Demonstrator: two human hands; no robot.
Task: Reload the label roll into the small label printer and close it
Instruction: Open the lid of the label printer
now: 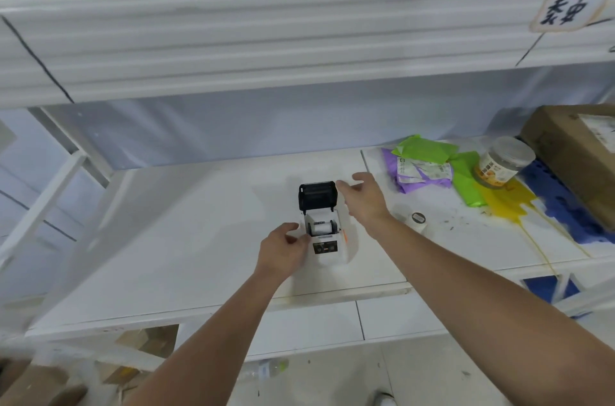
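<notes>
Left hand (pixel 283 249) curled, fingers pressed on printer (pixel 327 239) left side, bracing it mid-shelf (pixel 199 222). Label roll (pixel 321 227) seated in bay. Lid (pixel 316 195) open, upright. Right hand (pixel 362 194) spread, empty, beside lid. Printer likely light, slides easily; push lid by top edge.

Bright, even, cool light, faint soft shadows, wide-angle bending at the edges, blur lower left.

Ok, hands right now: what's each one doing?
Left hand: closed on the label printer, steadying its left side.
Right hand: open, empty, fingers spread beside the raised lid.
</notes>
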